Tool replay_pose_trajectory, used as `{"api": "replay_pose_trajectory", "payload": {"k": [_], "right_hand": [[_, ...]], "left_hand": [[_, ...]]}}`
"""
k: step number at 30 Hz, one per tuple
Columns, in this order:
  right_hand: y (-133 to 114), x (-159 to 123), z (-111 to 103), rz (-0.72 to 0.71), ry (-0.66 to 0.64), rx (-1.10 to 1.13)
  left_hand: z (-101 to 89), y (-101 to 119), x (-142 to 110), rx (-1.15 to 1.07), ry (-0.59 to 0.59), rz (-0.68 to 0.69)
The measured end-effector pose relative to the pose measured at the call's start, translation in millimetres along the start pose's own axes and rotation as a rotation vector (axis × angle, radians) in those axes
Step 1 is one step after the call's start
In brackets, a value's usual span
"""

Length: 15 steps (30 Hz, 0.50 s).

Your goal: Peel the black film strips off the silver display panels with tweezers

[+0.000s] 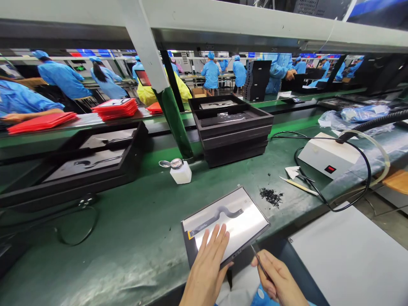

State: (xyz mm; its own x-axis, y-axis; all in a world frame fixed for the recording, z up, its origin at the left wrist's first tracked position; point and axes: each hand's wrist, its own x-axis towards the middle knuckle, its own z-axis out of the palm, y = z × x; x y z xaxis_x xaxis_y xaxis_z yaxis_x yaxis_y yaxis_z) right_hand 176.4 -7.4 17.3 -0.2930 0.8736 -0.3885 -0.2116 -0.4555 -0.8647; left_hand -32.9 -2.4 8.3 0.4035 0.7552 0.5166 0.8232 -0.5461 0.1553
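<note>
A flat display panel with a silvery back lies near the bench's front edge, a dark flex cable running across it. My left hand rests on its lower part, fingers stretched out flat, with the thumb by the near edge. In my closed right hand are thin dark tweezers, their tip close to the panel's near right edge. Whether the tip touches the panel I cannot tell. Just right of the panel is a small heap of black scraps.
A white dispenser bottle with its lid up stands behind the panel. Black trays are stacked beyond, with more trays at left. A white box with cables and a pale pen-like tool are at right. Co-workers sit farther back.
</note>
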Motion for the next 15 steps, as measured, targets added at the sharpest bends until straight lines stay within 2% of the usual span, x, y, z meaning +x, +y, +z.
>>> {"api": "replay_pose_trajectory", "payload": {"k": [4, 10, 15], "right_hand": [[9.1, 2.6, 6.3, -0.009, 0.021, -0.047], [22.6, 3.5, 0.1, -0.043, 0.023, -0.198], [26.5, 0.7, 2.1, -0.139, 0.173, -0.22]], "left_hand": [[-3.5, 0.7, 2.0, 0.008, -0.006, 0.009], [-4.3, 1.2, 3.2, 0.069, 0.008, 0.029], [-3.8, 1.6, 3.4, 0.066, 0.007, 0.032]]}}
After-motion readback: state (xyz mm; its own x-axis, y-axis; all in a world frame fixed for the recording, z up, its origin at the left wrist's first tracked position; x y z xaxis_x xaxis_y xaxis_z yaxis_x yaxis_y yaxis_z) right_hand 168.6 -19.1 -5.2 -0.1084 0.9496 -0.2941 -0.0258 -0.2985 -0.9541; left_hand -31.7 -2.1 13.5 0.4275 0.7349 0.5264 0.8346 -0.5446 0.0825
